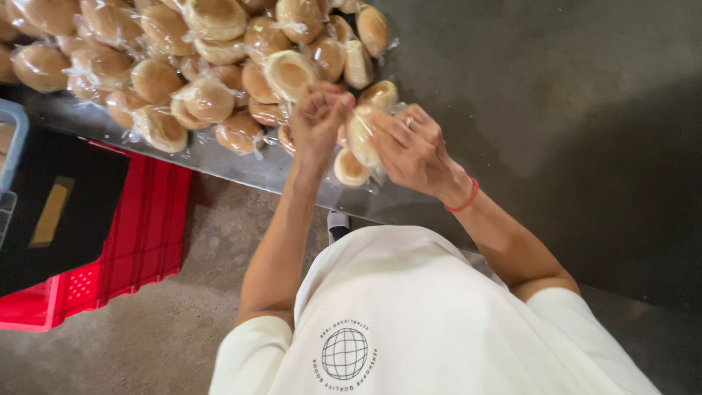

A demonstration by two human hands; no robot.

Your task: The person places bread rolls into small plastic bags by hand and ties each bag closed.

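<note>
My left hand (318,121) and my right hand (413,150) meet over the near edge of a metal table (241,170). Between them is a clear plastic bag of round buns (360,137). The left hand's fingers pinch the bag's top. The right hand cups its side, with one bun (351,169) hanging low in the bag. I wear a red band (465,201) on the right wrist and a ring on one finger. A big pile of bagged golden buns (183,58) lies just beyond and left of my hands.
A red plastic crate (139,241) sits on the concrete floor at the left with a black object (58,212) on it. A blue crate edge (14,135) shows at far left. The table's dark surface (556,95) stretches right. A shoe (338,223) shows below the table edge.
</note>
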